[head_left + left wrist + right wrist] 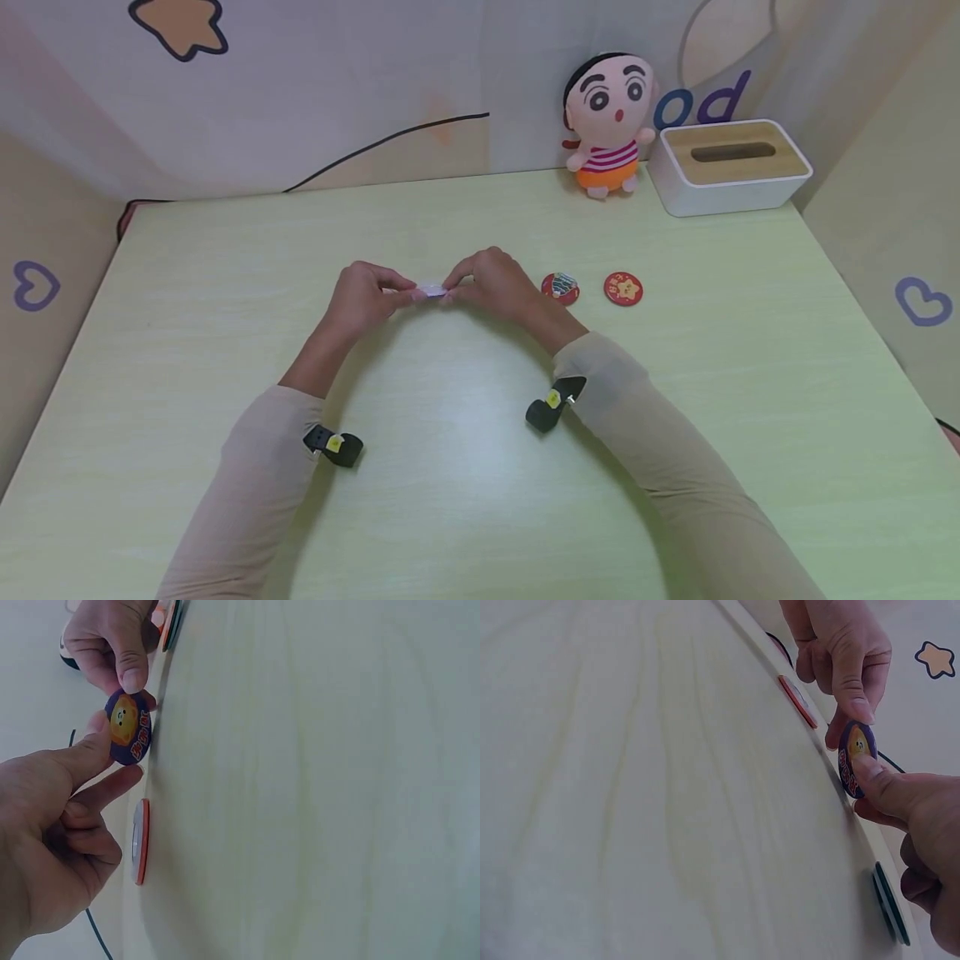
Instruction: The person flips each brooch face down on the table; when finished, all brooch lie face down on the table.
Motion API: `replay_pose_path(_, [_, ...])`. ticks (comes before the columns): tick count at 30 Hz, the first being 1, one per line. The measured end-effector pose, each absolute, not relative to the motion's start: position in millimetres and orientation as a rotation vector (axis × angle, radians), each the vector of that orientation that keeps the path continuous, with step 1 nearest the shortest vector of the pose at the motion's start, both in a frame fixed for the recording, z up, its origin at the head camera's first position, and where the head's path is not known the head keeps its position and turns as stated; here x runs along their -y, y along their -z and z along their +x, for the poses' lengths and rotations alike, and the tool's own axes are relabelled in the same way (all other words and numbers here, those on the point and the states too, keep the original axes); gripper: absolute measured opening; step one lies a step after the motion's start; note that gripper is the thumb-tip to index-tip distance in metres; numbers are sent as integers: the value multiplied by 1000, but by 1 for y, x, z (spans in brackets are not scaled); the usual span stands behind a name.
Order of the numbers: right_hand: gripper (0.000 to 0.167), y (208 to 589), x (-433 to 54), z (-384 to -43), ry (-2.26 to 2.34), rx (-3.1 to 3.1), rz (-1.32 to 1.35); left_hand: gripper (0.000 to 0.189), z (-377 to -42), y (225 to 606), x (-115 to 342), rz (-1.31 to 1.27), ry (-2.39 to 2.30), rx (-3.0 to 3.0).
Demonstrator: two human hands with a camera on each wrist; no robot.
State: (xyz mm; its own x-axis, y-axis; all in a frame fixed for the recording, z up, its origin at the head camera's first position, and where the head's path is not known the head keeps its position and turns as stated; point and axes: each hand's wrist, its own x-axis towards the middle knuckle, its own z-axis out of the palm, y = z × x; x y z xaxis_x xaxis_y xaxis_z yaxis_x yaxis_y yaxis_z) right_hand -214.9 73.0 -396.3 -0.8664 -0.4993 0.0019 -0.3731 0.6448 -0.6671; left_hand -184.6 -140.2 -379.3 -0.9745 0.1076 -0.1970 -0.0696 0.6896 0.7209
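Between my two hands is a small round purple disc (129,727) with an orange cartoon face and red-and-white lettering; in the right wrist view the disc (847,761) is partly covered by a thumb. My left hand (366,298) pinches one edge between thumb and finger. The opposite edge is pinched by my right hand (491,285). Seen from the head, the disc (432,291) shows only as a thin pale sliver above the table. A red-edged disc (141,841) lies near my left hand, out of sight in the head view.
Right of my right hand lie a red disc with a tree-like picture (562,287) and a red disc with a yellow star (623,288). At the back right of the table (450,500) are a plush doll (611,125) and a white tissue box (731,179) with a wooden lid.
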Motion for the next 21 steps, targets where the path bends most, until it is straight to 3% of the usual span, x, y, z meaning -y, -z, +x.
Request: replay_pose_path(21, [39,392,-68,-217,834,-2635,-737,42,-188,386,139,170,-1044,-2649])
